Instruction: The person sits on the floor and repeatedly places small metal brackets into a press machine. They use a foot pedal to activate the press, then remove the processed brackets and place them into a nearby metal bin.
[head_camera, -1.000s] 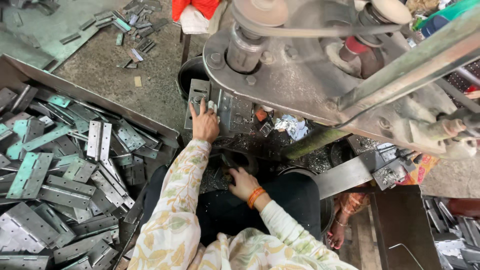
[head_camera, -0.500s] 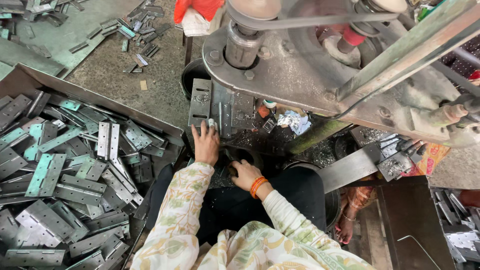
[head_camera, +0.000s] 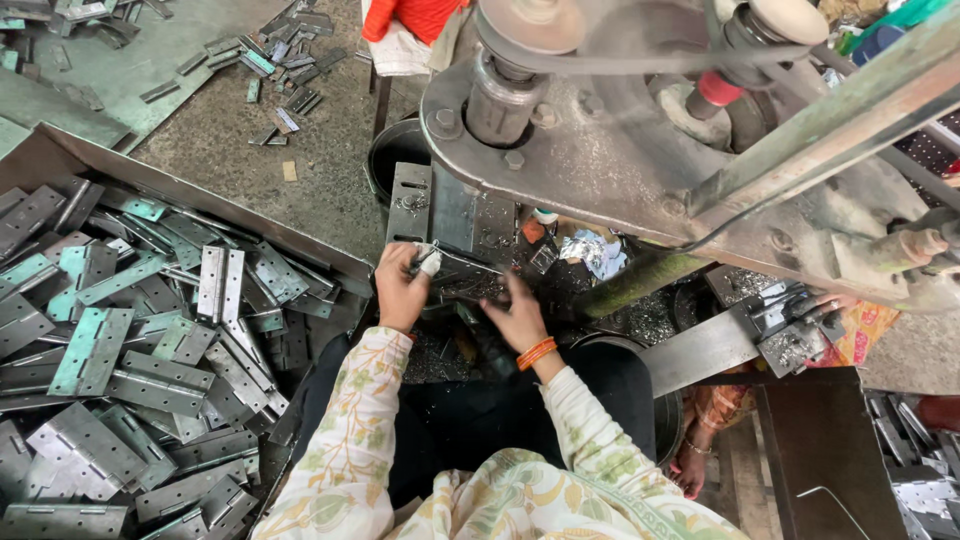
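On the dirty grey workshop floor at nine o'clock lies a pile of flat grey metal hinges (head_camera: 150, 340), while the left hand (head_camera: 400, 290) pinches one grey metal hinge plate (head_camera: 455, 272) under the big press machine (head_camera: 620, 150), the right hand (head_camera: 518, 318) rests flat and released on it, and fingers could get squashed there.

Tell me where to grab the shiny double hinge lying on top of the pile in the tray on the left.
Judging from the head view, take the hinge by its long outer edges, coming straight down from above. It lies flat and open on the pile in the tray, both leaves up, with other hinges crowding its ends. The left hand is nearest; both hands are at the press bed.
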